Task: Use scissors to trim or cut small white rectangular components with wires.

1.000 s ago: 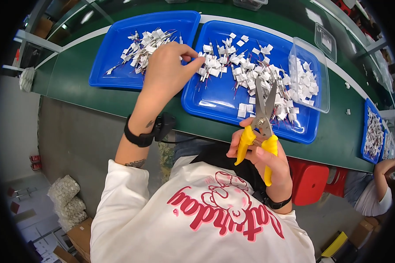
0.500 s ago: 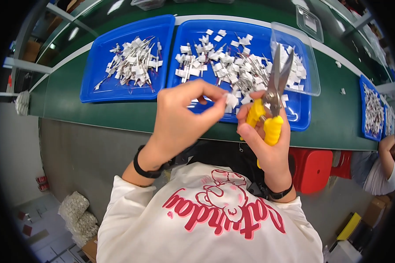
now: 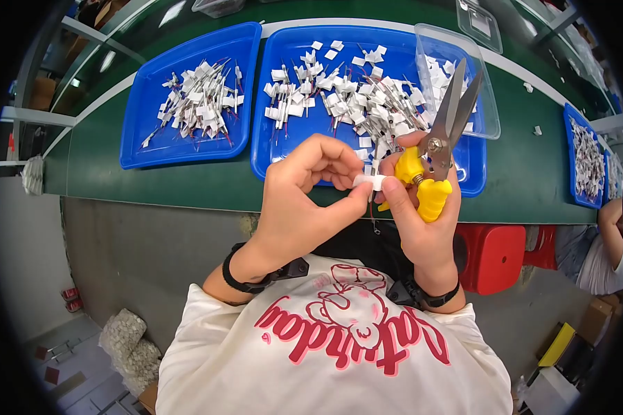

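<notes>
My left hand [image 3: 311,187] pinches a small white tag [image 3: 369,182] between thumb and fingers, just in front of the middle tray. A thin dark wire end hangs below the tag. My right hand [image 3: 422,221] grips yellow-handled scissors [image 3: 432,155], their blades parted and pointing up and away. Its thumb tip also touches the right end of the tag. Behind both hands, a large blue tray [image 3: 261,135] holds a heap of thin wired parts with white tags [image 3: 367,97]. Some of that heap is hidden by my fingers and the scissors.
A second blue tray [image 3: 133,160] with similar tagged parts stands to the left. A clear plastic lid [image 3: 490,104] rests over the large tray's right side. Farther right are another blue tray [image 3: 573,159], a red stool [image 3: 502,259] and a seated person [image 3: 606,266].
My left hand has turned and come closer to the right one. The tag now lies level between both thumbs, with a wire showing below. The scissors remain in my right hand.
</notes>
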Motion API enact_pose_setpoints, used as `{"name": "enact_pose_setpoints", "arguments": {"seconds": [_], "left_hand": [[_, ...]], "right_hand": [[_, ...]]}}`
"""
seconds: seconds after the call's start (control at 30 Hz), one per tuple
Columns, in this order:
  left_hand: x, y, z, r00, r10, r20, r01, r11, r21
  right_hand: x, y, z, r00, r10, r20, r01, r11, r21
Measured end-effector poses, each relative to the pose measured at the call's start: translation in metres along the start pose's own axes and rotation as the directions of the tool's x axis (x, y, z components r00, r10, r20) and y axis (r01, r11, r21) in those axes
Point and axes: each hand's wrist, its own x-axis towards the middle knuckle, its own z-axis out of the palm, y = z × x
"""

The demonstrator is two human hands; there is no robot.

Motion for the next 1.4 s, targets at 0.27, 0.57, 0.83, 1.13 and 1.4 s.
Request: {"name": "enact_pose_setpoints", "arguments": {"seconds": [0.27,0.57,0.83,1.13,1.4], "left_hand": [[0.003,-0.005,-0.005,0.944,-0.276,0.181,0.315,0.916,-0.248],[0.012,0.005,-0.02,0.953,-0.217,0.21,0.299,0.782,-0.547],[0.019,0.015,-0.019,0.982,-0.182,0.052,0.184,0.848,-0.498],[0.015,0.02,-0.02,0.981,-0.187,0.047,0.189,0.886,-0.423],[0.015,0.019,-0.018,0.982,-0.171,0.074,0.186,0.891,-0.413]], "right_hand": [[-0.002,0.0,-0.003,0.999,-0.024,0.039,0.026,0.998,-0.062],[-0.018,0.007,-0.01,0.964,0.119,0.237,-0.161,0.973,0.164],[-0.022,0.007,-0.012,0.928,0.125,0.35,-0.087,0.989,-0.123],[-0.021,0.005,-0.01,0.943,0.128,0.308,-0.052,0.968,-0.245],[-0.022,0.002,-0.009,0.946,0.118,0.301,-0.034,0.962,-0.27]]}}
